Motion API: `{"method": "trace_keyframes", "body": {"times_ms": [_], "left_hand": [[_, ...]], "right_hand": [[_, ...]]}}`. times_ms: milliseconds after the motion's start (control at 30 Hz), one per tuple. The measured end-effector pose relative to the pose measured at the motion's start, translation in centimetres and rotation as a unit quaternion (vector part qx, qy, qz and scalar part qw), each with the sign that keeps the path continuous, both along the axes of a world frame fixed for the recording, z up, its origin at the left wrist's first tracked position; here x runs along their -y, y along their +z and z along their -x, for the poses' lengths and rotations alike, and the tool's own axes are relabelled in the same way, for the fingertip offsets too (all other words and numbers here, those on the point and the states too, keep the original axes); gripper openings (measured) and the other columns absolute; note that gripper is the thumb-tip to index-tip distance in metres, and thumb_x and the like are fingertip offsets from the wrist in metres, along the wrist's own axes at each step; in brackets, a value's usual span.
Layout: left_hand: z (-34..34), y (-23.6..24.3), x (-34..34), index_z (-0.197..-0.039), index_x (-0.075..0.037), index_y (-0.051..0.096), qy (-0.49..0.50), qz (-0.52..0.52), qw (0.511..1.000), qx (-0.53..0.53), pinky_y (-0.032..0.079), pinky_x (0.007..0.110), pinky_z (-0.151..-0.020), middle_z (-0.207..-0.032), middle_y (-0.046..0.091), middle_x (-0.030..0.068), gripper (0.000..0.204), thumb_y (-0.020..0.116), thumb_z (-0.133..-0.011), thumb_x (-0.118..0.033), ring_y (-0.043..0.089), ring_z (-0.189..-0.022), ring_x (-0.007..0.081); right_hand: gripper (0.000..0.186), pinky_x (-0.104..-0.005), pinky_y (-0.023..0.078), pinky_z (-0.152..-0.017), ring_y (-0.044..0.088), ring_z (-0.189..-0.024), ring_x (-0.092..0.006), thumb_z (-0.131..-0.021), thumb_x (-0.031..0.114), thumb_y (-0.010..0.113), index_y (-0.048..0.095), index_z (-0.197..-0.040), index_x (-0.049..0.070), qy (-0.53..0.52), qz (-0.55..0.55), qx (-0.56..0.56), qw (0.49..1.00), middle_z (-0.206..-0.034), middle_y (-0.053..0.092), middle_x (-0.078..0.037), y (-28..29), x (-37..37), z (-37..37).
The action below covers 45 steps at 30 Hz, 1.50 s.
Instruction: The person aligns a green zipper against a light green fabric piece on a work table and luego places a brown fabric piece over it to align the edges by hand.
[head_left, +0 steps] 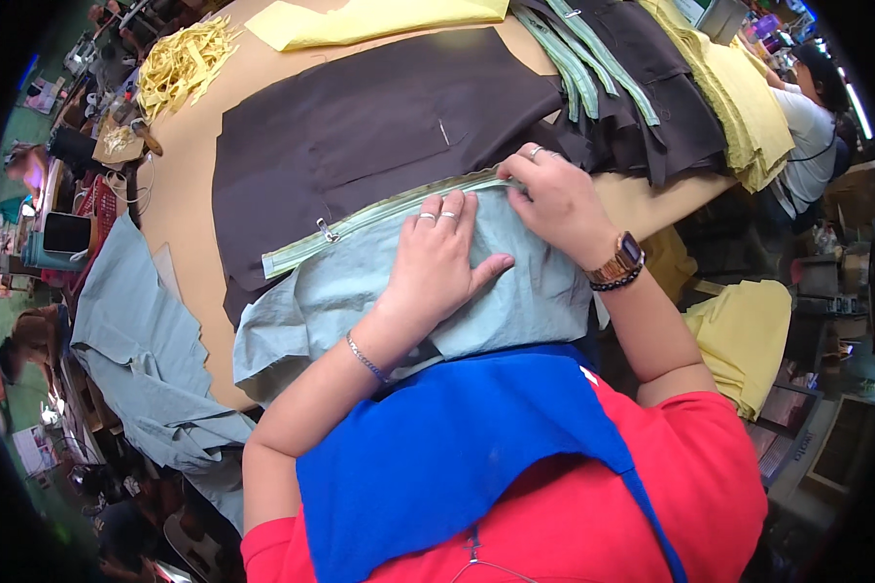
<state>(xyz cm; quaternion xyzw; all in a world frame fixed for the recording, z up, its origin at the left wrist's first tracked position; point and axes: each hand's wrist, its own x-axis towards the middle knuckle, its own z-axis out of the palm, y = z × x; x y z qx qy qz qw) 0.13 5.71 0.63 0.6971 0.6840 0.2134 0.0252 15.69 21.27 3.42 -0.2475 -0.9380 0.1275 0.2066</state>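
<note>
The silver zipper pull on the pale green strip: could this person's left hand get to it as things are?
Probably yes: the silver zipper pull lies uncovered on the pale green strip, just left of the left hand, and nothing seems to stand between them.

On the table [180, 194]: fabric panel [360, 117]; zipper [297, 255] along its near edge; lining cloth [525, 282] before the zipper. Left hand [436, 255] lies on the lining cloth, right hand [559, 202] at the zipper's right end. Strip heap [187, 63], far left. Fabric stack [679, 121], far right, spare zippers [576, 78] on top.
</note>
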Motion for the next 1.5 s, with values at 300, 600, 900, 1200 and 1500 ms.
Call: {"method": "trace_keyframes", "body": {"times_ms": [300,600,900,1200,1500], "left_hand": [[-0.4,-0.1,0.0,-0.146,0.007,0.057,0.009,0.001,1.0,-0.028,0.044,0.049,-0.111,-0.143,0.058,0.0219,0.095,0.063,-0.094,-0.071,0.054,-0.133,0.0386],[-0.4,-0.1,-0.2,-0.15,0.0,0.057,0.007,0.011,0.999,-0.039,0.044,0.048,-0.108,-0.142,0.058,0.02,0.093,0.062,-0.093,-0.073,0.053,-0.133,0.0374],[-0.5,0.4,-0.8,-0.15,-0.001,0.058,0.012,0.015,0.998,-0.066,0.045,0.048,-0.104,-0.141,0.058,0.0187,0.094,0.06,-0.092,-0.076,0.055,-0.128,0.037],[-0.3,0.1,-1.3,-0.146,0.0,0.06,0.001,0.005,0.999,-0.044,0.045,0.049,-0.108,-0.142,0.06,0.0202,0.091,0.063,-0.093,-0.074,0.055,-0.131,0.038],[-0.2,0.7,-1.8,-0.147,-0.002,0.06,0.001,0.022,0.999,-0.029,0.048,0.049,-0.103,-0.141,0.061,0.0198,0.094,0.061,-0.091,-0.077,0.057,-0.127,0.0375]], "right_hand": [[0.011,-0.0444,0.058,-0.075,0.071,-0.087,-0.0319,-0.091,0.01,0.076,0.072,-0.101,0.006,0.041,-0.046,-0.015,0.998,-0.092,0.071,-0.01,0.1,-0.4,-1.9],[0.018,-0.0456,0.058,-0.075,0.075,-0.084,-0.0368,-0.094,0.02,0.075,0.078,-0.097,0.002,-0.044,0.147,-0.057,0.987,-0.087,0.075,-0.02,-1.8,-1.9,-1.2],[0.018,-0.0384,0.057,-0.07,0.076,-0.076,-0.0304,-0.092,0.016,0.077,0.078,-0.095,-0.001,-0.073,0.152,-0.052,0.984,-0.084,0.076,-0.019,-1.9,-1.9,-1.1],[0.02,-0.041,0.059,-0.074,0.076,-0.082,-0.0339,-0.089,0.019,0.076,0.078,-0.093,0.0,-0.089,0.201,-0.06,0.974,-0.086,0.076,-0.019,-0.8,-1.9,-1.9],[0.019,-0.0422,0.06,-0.077,0.077,-0.083,-0.0353,-0.087,0.018,0.076,0.078,-0.092,0.0,-0.069,0.166,-0.037,0.983,-0.086,0.076,-0.02,-0.7,-2.6,-1.7]]}}
